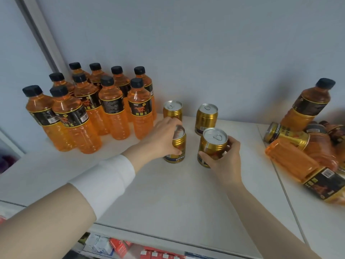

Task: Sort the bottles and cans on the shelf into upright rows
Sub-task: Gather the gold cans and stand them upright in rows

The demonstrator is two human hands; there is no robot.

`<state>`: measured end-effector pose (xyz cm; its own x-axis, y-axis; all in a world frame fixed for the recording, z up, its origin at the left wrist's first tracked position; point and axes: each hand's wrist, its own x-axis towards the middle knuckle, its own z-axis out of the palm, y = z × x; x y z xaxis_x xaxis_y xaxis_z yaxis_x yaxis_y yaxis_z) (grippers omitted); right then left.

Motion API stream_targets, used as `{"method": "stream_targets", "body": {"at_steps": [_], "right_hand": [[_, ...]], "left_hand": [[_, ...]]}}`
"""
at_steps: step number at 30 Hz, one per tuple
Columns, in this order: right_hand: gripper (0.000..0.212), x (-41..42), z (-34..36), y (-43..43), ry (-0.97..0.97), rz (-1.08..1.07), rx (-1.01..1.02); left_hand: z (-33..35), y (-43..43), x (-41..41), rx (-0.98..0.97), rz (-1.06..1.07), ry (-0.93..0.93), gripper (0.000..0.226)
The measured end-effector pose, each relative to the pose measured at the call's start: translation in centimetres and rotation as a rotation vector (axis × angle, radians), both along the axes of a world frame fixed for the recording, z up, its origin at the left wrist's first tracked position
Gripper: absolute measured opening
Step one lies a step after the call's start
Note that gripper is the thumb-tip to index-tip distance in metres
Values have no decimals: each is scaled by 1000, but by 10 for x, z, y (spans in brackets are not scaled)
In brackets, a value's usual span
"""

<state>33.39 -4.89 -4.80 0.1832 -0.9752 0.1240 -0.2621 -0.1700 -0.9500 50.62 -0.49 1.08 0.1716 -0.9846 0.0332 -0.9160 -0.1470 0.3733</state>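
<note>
Several upright orange bottles (112, 109) with black caps stand in rows at the back left of the white shelf (168, 193). Two gold cans (172, 110) (206, 118) stand upright behind my hands. My left hand (160, 137) grips a third upright gold can (177, 146) around its top. My right hand (224, 159) grips a fourth upright gold can (212, 144) from its right side. At the right, one bottle (308, 107) leans on a heap of fallen bottles (293, 161) and a lying can (285, 135).
A grey wall rises directly behind the shelf. A seam (280, 174) splits the shelf board near the heap at the right. Below the front edge, a lower shelf holds red and white packages (119, 245).
</note>
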Motion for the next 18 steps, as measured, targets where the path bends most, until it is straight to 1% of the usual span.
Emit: {"method": "stream_targets", "body": {"at_steps": [4,8,9,11,13,15,18], "right_hand": [[83,6,-5,1,34,-54,-27],[93,5,-6,6,64,-29,-23],[95,1,-3,9,82,-22,-31],[92,-15,9,13,160,-24,-107],[82,-40,32,12,319,-53,-265],[72,-72,58,2,552,-75,-401],[68,-128,95,-25,902,-47,-465]], "left_hand": [[-4,-4,6,10,-63,-34,84],[4,-1,8,66,-125,-126,99],[11,1,7,55,-141,-153,101],[29,2,-2,-18,-175,-198,98],[48,-1,-19,-83,-220,-263,90],[65,-11,-45,-104,-264,-343,82],[83,-35,-97,-124,-328,-453,74]]}}
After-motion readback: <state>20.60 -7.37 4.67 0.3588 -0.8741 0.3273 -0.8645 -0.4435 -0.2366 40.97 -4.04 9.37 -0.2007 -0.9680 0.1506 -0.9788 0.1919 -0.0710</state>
